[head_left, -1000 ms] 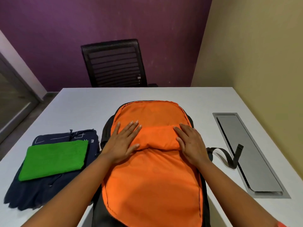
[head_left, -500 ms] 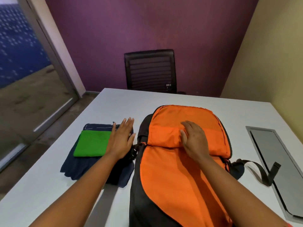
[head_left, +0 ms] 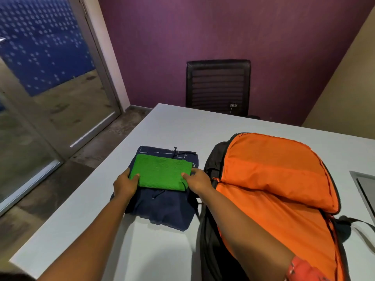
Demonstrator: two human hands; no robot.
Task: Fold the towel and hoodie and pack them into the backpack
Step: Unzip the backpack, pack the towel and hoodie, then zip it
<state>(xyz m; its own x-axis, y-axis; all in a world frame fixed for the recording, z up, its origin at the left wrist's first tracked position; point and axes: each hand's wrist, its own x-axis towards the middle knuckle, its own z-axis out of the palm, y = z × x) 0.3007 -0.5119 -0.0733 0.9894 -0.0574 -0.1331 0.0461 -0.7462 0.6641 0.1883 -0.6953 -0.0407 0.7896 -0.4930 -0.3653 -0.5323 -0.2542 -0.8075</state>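
Item one: a green towel (head_left: pixel 161 173), folded to a flat rectangle, lying on top of a folded navy hoodie (head_left: pixel 162 207). We find this stack toward the left edge of the white table (head_left: pixel 176 126), just beside the backpack.

Item two: our left hand (head_left: pixel 124 184), thumb on top of the towel's left end and fingers curled under it, gripping that end.

Item three: our right hand (head_left: pixel 197 182), likewise pinching the towel's right end, thumb on top.

Item four: a black backpack (head_left: pixel 274 189), lying flat and unzipped on the right part of the table, its orange lining facing up.

Item five: a black mesh chair (head_left: pixel 218 86) at the table's far edge, and a grey panel (head_left: pixel 365 191) set into the table at its right edge.
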